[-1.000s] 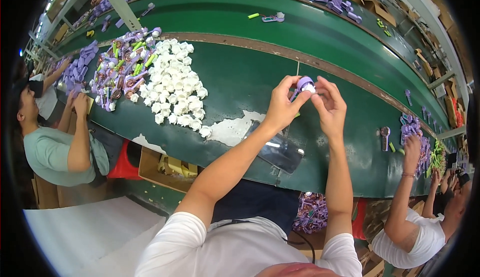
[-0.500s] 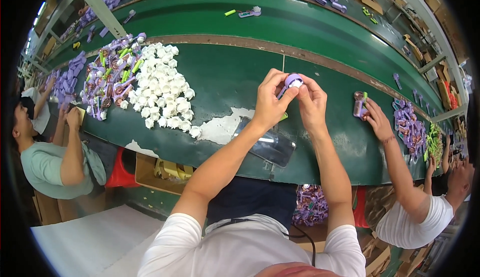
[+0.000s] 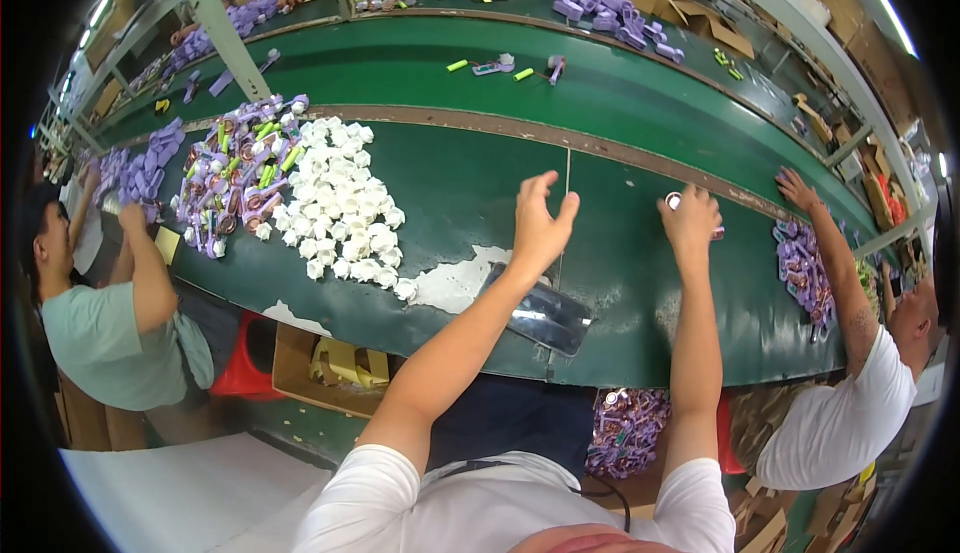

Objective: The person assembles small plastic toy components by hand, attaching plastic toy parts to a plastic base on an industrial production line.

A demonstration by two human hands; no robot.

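My left hand (image 3: 543, 223) is held over the green work table (image 3: 470, 193) with thumb and fingers apart and nothing in it. To the right, my right hand (image 3: 692, 221) is closed around a purple plastic housing (image 3: 717, 234). Most of that housing is hidden by the fingers; a round, whitish end shows beside the index finger. A dark phone (image 3: 540, 315) lies below my left hand. Left of it, a heap of white flower-shaped plastic pieces (image 3: 340, 203) spreads over the table.
Purple housings with green cylinders and copper-coloured parts (image 3: 235, 173) pile up at the left. Beyond the table's raised edge runs a green conveyor belt (image 3: 400, 63) carrying loose pieces. A co-worker's hand (image 3: 797, 188) reaches over at the right, near another purple heap (image 3: 803, 268).
My hands have parted; the left one is now empty. My right hand has moved right and grips a housing. Another purple piece shows on the belt. The co-worker's hand has moved farther away.
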